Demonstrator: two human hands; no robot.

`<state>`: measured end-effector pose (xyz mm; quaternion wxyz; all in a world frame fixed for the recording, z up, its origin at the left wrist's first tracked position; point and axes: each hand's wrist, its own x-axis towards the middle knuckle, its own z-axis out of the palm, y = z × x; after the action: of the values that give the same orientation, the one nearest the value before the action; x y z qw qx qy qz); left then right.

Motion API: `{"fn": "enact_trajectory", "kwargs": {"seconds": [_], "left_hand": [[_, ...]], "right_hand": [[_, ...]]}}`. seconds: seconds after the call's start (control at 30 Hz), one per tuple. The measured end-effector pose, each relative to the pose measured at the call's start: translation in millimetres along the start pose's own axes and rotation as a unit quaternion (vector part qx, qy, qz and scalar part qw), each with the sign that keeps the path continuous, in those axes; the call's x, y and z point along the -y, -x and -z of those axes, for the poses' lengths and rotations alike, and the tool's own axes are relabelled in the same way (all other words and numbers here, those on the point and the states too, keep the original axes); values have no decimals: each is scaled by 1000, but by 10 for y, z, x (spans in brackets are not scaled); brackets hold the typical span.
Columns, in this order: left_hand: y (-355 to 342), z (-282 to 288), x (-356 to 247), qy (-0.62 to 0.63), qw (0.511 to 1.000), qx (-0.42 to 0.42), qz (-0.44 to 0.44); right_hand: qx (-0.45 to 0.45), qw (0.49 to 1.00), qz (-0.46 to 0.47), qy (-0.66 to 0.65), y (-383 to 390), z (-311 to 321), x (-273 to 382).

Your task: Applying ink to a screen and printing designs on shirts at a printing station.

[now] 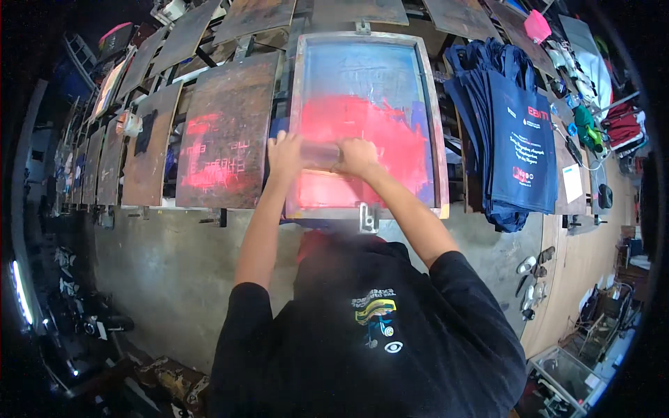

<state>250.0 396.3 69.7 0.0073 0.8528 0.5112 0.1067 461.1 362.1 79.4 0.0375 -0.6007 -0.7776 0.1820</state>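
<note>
Gripping 1 squeegee at its 2 ends, using left hand and right hand. Holding it crosswise over pink-red ink inside framed screen, left of navy tote bags.

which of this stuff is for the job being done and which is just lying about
Looks part of the job:
- squeegee, blurred, held by left hand and right hand
- framed screen
- red ink on it
- stacked navy bags, probably

Apparently just lying about:
- shoes
- pink bundle
- red cloths
</note>
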Motion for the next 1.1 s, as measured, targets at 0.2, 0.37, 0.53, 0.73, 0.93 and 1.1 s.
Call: {"fn": "enact_trajectory", "kwargs": {"seconds": [0.2, 0.37, 0.53, 0.73, 0.93, 1.1], "left_hand": [[-136, 143, -161, 36, 998, 20, -49], [211, 55, -166, 223, 966, -132, -4], [993, -740, 210, 394, 879, -110, 246], [1239, -913, 452, 623, 704, 135, 314], [1247, -1105, 729, 673, 669, 194, 249], [1272, -1232, 810, 687, 677, 185, 190]], "right_hand": [[-188, 975, -117, -27, 347, -207, 176], [-171, 941, -245, -159, 472, -251, 182], [-194, 911, -304, -200, 432, -444, 141], [-340, 887, -233, -208, 224, -685, 583], [-354, 903, -179, -163, -12, -822, 1196], [-270, 923, -248, -119, -180, -815, 1615]]}}
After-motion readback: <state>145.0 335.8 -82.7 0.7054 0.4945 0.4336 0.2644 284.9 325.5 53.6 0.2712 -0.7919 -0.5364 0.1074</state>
